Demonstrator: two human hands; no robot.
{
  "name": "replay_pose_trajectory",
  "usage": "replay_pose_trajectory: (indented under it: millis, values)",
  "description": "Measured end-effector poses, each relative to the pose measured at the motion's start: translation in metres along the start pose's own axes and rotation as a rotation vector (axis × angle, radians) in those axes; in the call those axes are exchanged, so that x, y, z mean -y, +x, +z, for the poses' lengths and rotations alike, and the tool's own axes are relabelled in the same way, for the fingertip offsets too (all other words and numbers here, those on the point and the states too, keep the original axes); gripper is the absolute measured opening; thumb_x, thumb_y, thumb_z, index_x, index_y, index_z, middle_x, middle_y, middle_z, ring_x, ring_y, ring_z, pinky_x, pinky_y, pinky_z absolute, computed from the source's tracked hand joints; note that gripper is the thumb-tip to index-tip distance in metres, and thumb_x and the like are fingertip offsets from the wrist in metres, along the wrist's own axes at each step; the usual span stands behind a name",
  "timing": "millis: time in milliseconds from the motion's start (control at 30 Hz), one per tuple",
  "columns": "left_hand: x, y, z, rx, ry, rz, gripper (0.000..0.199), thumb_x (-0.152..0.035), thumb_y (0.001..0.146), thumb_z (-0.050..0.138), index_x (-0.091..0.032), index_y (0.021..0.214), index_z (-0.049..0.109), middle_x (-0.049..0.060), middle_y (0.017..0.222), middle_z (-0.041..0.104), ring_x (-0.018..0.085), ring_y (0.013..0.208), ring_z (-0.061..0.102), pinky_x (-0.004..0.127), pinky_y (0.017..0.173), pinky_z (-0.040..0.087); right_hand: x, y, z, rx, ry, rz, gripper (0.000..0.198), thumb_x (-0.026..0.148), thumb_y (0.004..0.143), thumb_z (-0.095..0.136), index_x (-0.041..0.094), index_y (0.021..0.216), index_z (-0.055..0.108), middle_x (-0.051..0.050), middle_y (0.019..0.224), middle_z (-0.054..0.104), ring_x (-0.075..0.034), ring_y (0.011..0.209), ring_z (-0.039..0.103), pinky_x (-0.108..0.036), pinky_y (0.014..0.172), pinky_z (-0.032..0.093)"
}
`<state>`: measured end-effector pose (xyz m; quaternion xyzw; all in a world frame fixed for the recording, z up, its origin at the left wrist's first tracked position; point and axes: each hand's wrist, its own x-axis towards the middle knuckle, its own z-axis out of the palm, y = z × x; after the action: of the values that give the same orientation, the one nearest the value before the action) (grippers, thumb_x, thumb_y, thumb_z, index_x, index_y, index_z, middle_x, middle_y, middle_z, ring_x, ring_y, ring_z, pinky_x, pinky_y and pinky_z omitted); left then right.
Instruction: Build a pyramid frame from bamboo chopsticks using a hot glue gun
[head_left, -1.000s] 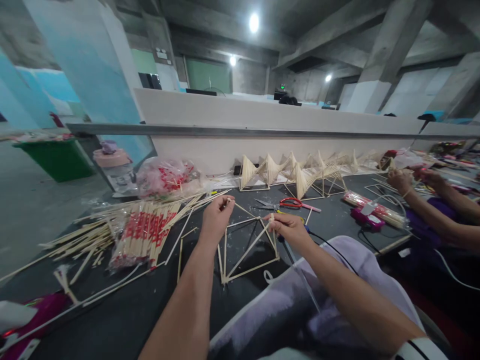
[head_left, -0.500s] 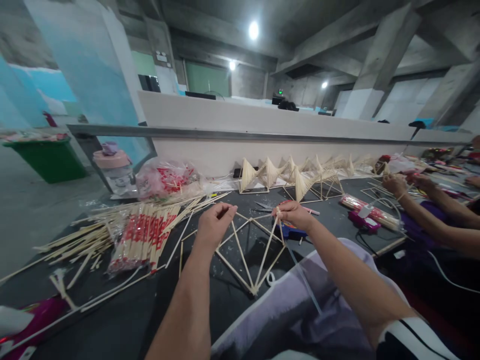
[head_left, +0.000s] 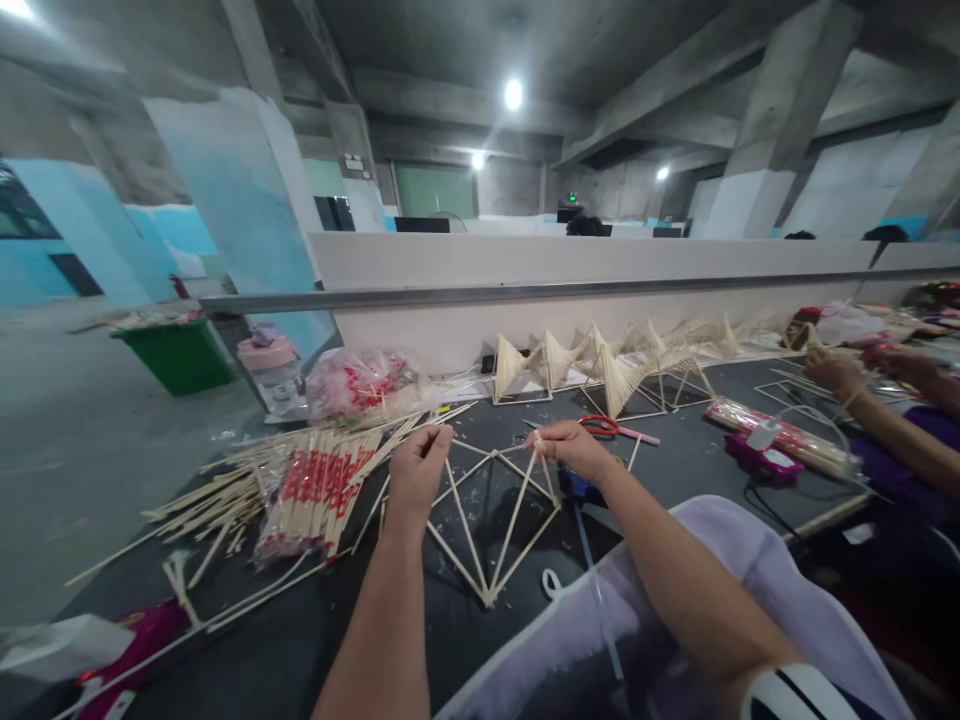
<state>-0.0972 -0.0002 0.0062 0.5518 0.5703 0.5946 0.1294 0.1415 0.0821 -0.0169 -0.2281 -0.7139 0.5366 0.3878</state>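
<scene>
I find the stick frame (head_left: 513,522) over the near part of the table (head_left: 345,650), between the left hand (head_left: 416,478) and the right hand (head_left: 574,450). Left of the left hand I note packaged sticks (head_left: 315,490), with loose sticks (head_left: 199,502) farther left. Behind these lies a plastic bag (head_left: 360,382), a bottle (head_left: 271,372) at its left. Stick models (head_left: 615,380) stand far, before the partition (head_left: 540,262); scissors (head_left: 600,420) lie nearer. A bin (head_left: 180,360) stands on the floor (head_left: 67,400), far left.

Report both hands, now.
Left hand: closed, pinching the left peak of the stick frame.
Right hand: closed, pinching its right peak.
</scene>
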Motion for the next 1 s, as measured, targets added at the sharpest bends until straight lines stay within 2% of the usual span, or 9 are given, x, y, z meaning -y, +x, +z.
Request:
replay_pose_trajectory:
  millis: [100,367,600,1000]
  values:
    - [0.0037,0.0016,0.0008,-0.023,-0.018,-0.025,0.026,-0.041,0.074,0.054,-0.017,0.073,0.063,-0.002,0.063,0.054,0.012,0.062,0.048,0.023,0.060,0.036,-0.0009,-0.0039,0.0014,-0.039,0.041,-0.011,0.028,0.037,0.069,0.064,0.013,0.083,0.068,-0.001,0.060,0.060,-0.006,0.047,0.040,-0.020,0.046,0.031]
    - [0.0064,0.0002,0.0075,-0.041,-0.135,-0.063,0.031,-0.046,0.071,0.056,-0.017,0.074,0.066,0.000,0.060,0.054,0.012,0.056,0.047,0.023,0.053,0.036,0.0014,-0.0070,0.0070,-0.035,0.022,-0.018,0.032,0.042,0.070,0.062,0.014,0.086,0.068,0.001,0.058,0.057,-0.006,0.049,0.039,-0.020,0.047,0.029]
    - [0.0080,-0.0004,0.0082,-0.028,-0.072,-0.056,0.030,-0.044,0.074,0.054,-0.017,0.077,0.067,0.000,0.064,0.056,0.013,0.062,0.049,0.023,0.057,0.037,0.0000,-0.0060,0.0080,-0.053,0.014,-0.020,0.031,0.041,0.071,0.062,0.015,0.087,0.069,0.001,0.058,0.056,-0.007,0.049,0.037,-0.020,0.047,0.029]
    - [0.0074,0.0004,0.0084,-0.046,-0.039,-0.060,0.028,-0.043,0.075,0.053,-0.018,0.080,0.067,-0.001,0.065,0.054,0.012,0.060,0.047,0.022,0.055,0.035,-0.0038,-0.0049,0.0055,-0.064,0.050,-0.008,0.031,0.041,0.070,0.063,0.015,0.086,0.069,0.001,0.057,0.055,-0.007,0.049,0.037,-0.020,0.047,0.028]
